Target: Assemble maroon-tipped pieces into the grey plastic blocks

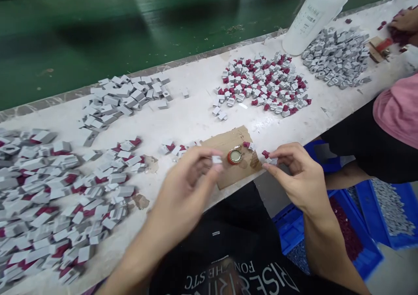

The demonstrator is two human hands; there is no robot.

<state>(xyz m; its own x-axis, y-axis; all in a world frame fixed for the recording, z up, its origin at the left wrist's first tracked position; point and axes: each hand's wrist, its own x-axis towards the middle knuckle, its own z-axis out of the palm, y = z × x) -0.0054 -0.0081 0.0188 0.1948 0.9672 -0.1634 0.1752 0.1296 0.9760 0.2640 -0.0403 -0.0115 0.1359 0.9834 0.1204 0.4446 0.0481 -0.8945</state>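
Between the thumb and fingers of my left hand point(189, 186) is a small grey plastic part point(216, 159). My right hand point(298, 173) pinches a grey part with a dark red piece point(266, 154) sticking out of it. The hands are apart, one on each side of a cardboard piece point(225, 138) at the table's near edge. On the cardboard sits a small round cap-like dish point(235, 156) with an orange-red side. A grey-and-red part point(249, 145) lies beside it, close to my right fingers.
Loose grey-and-red parts point(65, 199) cover the left, with a grey heap point(130, 95) behind. More assembled parts point(264, 82), another grey pile point(336, 55) and a white bottle point(316, 16) stand at the back. Blue bins point(365, 260) and a co-worker's pink sleeve point(398, 110) are at right.
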